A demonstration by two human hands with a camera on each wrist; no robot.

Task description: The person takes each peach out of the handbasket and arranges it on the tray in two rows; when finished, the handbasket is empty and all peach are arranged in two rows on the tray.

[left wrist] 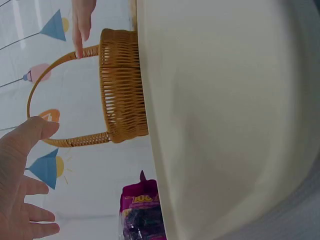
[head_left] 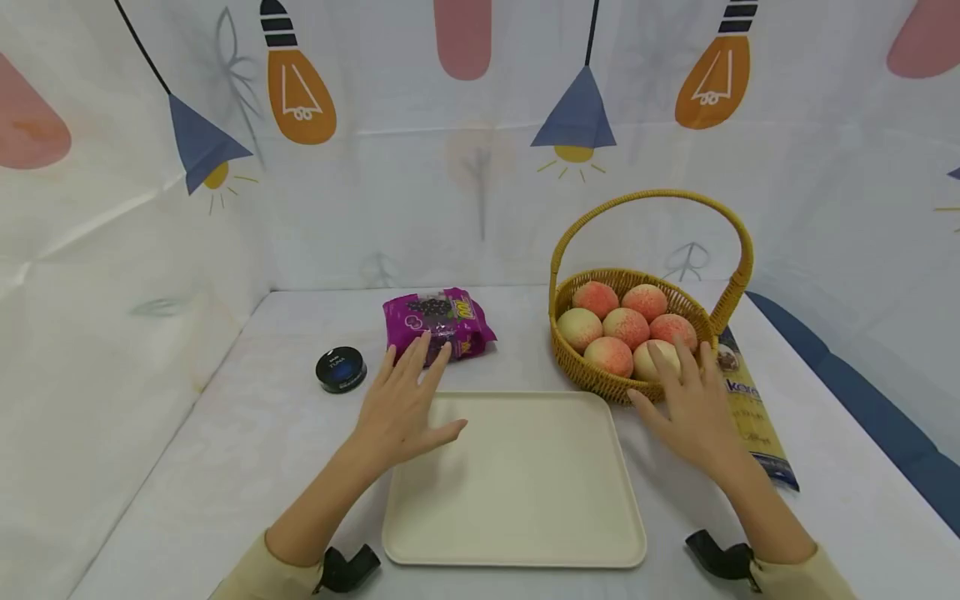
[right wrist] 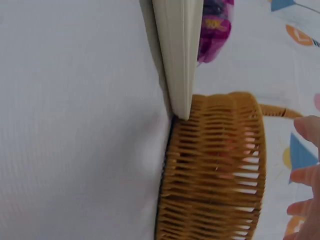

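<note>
My left hand hovers over the left edge of a cream rectangular tray, fingers spread and holding nothing. In the head view its fingertips overlap a purple snack bag printed with dark grapes. My right hand is raised with spread fingers at the front right of a wicker basket, and it grips nothing. Several peaches in red and pale yellow fill the basket, whose tall handle arches above them. In the right wrist view, the basket's woven side stands beside the tray's corner.
A small round black tin sits left of the purple bag. Partly behind the right forearm lies a yellow and blue packet, right of the basket. A white curtain printed with lamps and bulbs hangs behind the white table.
</note>
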